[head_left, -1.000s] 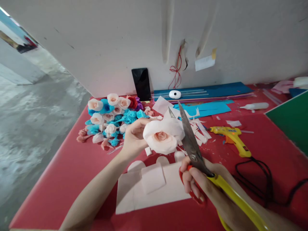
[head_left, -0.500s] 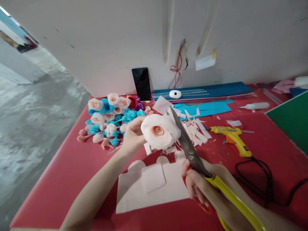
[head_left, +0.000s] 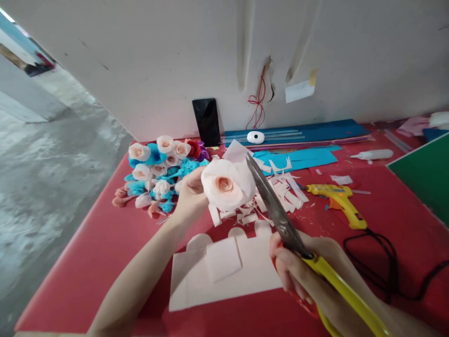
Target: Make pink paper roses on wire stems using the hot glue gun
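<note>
A pale pink paper rose (head_left: 228, 185) with a curled centre is held up by my left hand (head_left: 194, 187), its fingers partly hidden behind the petals. My right hand (head_left: 305, 267) grips scissors (head_left: 277, 210) with yellow handles, the blades together and pointing up beside the rose's right edge. Below lie a pale pink paper sheet (head_left: 252, 276), a smaller square piece (head_left: 224, 260) on it and rounded petal pieces (head_left: 238, 232) along its far edge. Paper scraps (head_left: 286, 192) are strewn behind the blades.
Finished paper flowers (head_left: 161, 173) crowd the table's left side. A yellow glue gun (head_left: 338, 199) with a black cord lies at right, near a small white bottle (head_left: 373, 154). A phone (head_left: 206, 122) leans on the wall. A green board (head_left: 426, 175) stands at far right.
My left hand has drawn the rose slightly left and up. The scissors have shut and shifted a little right and down, apart from the petals.
</note>
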Motion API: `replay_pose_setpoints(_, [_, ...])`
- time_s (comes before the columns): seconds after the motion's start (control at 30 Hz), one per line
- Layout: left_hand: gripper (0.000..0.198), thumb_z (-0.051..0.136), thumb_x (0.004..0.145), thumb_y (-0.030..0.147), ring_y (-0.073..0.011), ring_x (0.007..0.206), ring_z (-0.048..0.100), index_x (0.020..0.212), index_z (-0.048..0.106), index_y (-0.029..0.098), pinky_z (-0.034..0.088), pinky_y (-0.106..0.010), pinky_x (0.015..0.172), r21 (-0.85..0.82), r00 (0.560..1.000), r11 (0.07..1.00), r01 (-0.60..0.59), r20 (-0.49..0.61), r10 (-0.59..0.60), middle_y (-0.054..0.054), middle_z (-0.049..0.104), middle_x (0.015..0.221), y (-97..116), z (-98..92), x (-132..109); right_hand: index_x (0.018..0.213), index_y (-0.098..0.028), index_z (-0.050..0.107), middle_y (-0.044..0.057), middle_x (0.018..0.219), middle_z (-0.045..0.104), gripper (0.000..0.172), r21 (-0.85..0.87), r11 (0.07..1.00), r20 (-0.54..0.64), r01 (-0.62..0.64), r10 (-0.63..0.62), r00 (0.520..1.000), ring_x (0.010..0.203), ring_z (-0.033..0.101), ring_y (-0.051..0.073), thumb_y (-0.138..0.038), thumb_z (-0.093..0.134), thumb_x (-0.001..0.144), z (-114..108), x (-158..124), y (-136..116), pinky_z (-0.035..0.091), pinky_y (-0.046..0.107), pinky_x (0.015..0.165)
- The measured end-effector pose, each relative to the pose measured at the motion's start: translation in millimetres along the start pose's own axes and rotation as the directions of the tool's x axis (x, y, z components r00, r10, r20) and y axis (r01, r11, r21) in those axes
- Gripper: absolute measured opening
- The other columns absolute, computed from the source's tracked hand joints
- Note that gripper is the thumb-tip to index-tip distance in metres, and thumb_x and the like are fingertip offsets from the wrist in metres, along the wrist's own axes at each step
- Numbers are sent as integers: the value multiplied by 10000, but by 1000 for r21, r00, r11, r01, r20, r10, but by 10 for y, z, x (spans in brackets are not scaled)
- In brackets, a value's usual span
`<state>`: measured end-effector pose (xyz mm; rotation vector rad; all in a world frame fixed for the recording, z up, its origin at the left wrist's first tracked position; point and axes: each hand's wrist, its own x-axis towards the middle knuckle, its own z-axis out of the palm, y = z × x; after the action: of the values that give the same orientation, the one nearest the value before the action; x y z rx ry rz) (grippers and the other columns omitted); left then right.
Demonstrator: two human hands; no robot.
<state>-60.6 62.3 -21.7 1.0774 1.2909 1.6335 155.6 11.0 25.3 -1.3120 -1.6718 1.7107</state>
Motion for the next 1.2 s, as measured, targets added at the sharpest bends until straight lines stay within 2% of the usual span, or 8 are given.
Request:
replay_pose_setpoints(0.13, [357,824,470,327,-212,786,669,786,695,222,546,-316,757,-35,999,999,2,37,-1,-9,720,806,-18,-18,11,796,-170,507,-25,513,431,425,188,982,67,-1,-11,998,402,362,70,-586,424,820,28,51,44,280,212,383])
replay_pose_setpoints(0.3, [352,822,486,293,-202,816,660,803,686,221,532,-297,781,-55,999,998,-7,44,10,-15,714,837,13,-13,11,823,-176,488,-23,548,453,334,279,960,92,-16,-10,996,430,376,70,-508,487,795,52,84,56,291,207,402])
replay_pose_setpoints(0.5, [352,831,446,304,-217,797,655,742,663,216,545,-315,746,-65,999,998,8,43,-5,-10,697,785,-8,-8,12,775,-169,479,-33,489,412,318,237,970,65,-51,37,997,432,382,80,-484,506,737,91,78,26,290,213,402])
replay_pose_setpoints(0.7, [353,831,444,318,-200,745,659,737,672,204,552,-289,683,-72,997,997,35,72,-29,-15,686,768,-27,-20,16,810,-165,506,-37,497,428,217,175,983,12,-53,52,999,414,379,67,-374,450,799,113,30,29,315,220,437])
replay_pose_setpoints(0.87, [281,809,477,379,-181,689,649,644,669,202,556,-269,659,-78,995,996,34,101,-26,-9,677,714,-19,-17,15,792,-169,499,-21,546,463,168,134,989,5,-55,55,998,432,382,61,-296,397,834,88,27,46,307,210,437])
replay_pose_setpoints(1.0, [266,784,519,432,-179,694,649,617,669,213,558,-277,659,-92,993,996,4,117,7,-5,682,717,-4,-14,16,769,-162,504,-11,553,479,209,74,994,24,-74,72,997,426,383,58,-321,402,857,69,38,85,310,214,439])
replay_pose_setpoints(1.2, [258,775,547,414,-167,701,649,661,705,193,546,-261,677,-101,988,994,-29,149,44,-23,690,719,-24,-31,23,766,-163,503,-15,537,465,291,-24,998,1,-52,52,999,442,396,64,-372,352,900,55,17,128,330,218,465])
